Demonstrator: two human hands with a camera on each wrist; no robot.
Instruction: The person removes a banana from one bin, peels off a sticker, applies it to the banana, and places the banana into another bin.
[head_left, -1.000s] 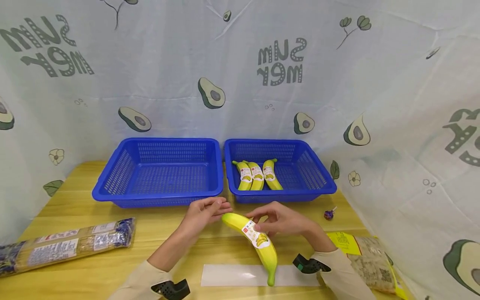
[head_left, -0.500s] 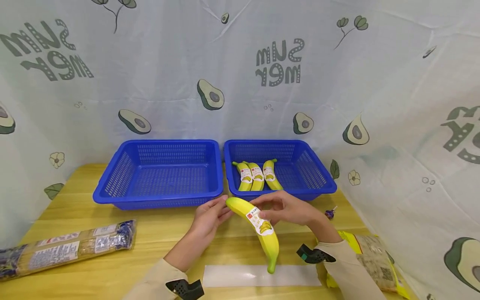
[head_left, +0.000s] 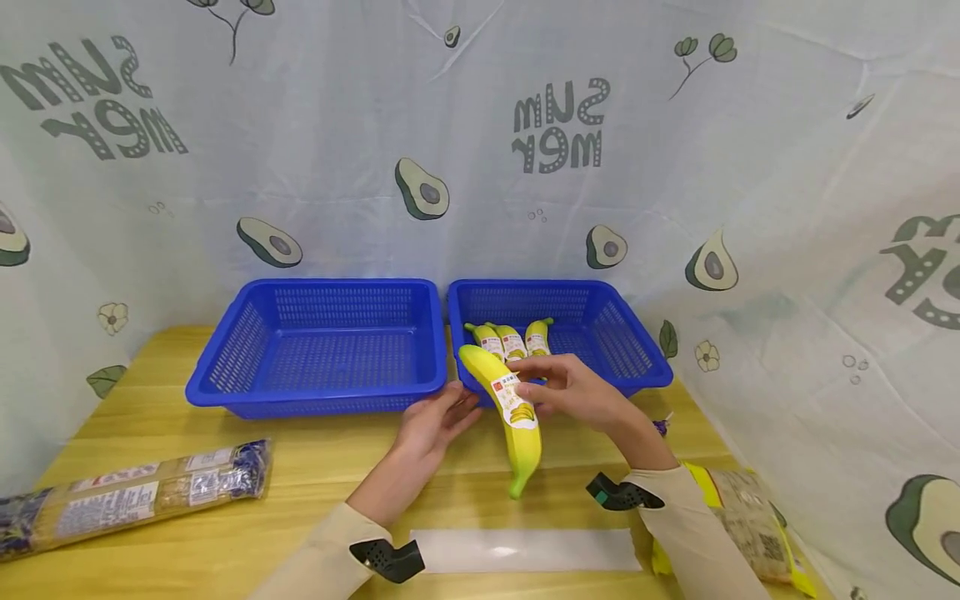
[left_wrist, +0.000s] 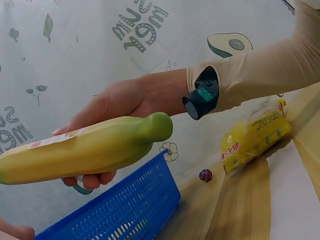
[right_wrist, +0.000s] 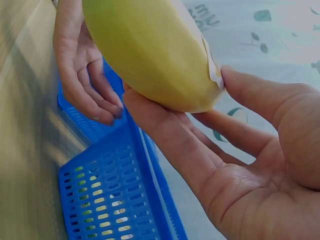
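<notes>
At frame centre, the right hand grips a yellow banana (green stem, white label) at the right basket's front rim; left hand relaxed beside it.

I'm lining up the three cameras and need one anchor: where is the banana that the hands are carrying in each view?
Head: the held banana hangs at centre, in front of the right blue basket.
Left wrist: it lies across the left half, gripped by the right hand.
Right wrist: it fills the top centre, resting on fingers.
Shared landmark: the right blue basket's rim.
</notes>
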